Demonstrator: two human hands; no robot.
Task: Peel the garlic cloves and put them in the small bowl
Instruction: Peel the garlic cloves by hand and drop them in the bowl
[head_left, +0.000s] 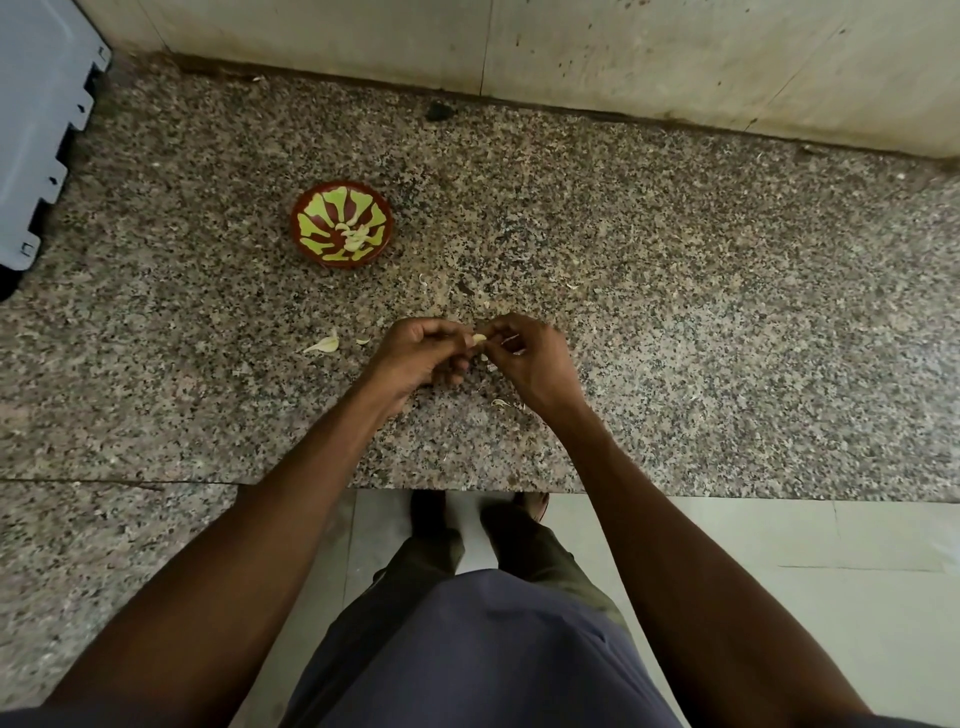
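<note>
Where the frame begins at far left, I see a pale grey-blue plastic panel with a stepped, notched edge (36, 119) lying over the corner of the speckled brown-and-grey granite counter (675, 312). Moving right, the small round bowl with a dark red rim and a yellow-green leaf pattern (317, 213) sits on the stone, well apart from the hands and farther from me than they are; a little heap of peeled pale garlic cloves (356, 236) lies in its middle. Nearer my edge of the counter, a papery white scrap of garlic skin (323, 345) lies on the granite just left of the hands, with a smaller flake beside it. Then comes the left hand (423, 358), its fingers curled inward, and the right hand (524, 364) meeting it fingertip to fingertip above the counter. Between them I can make out one pale garlic clove (479, 339), pinched by the fingertips of both hands; how much skin is left on it is too small for me to tell. A few more pale flakes are scattered on the stone beyond and right of the hands. Along the back runs a stained cream tiled wall (623, 52), and below the counter's front edge I see the pale tiled floor (753, 571).
</note>
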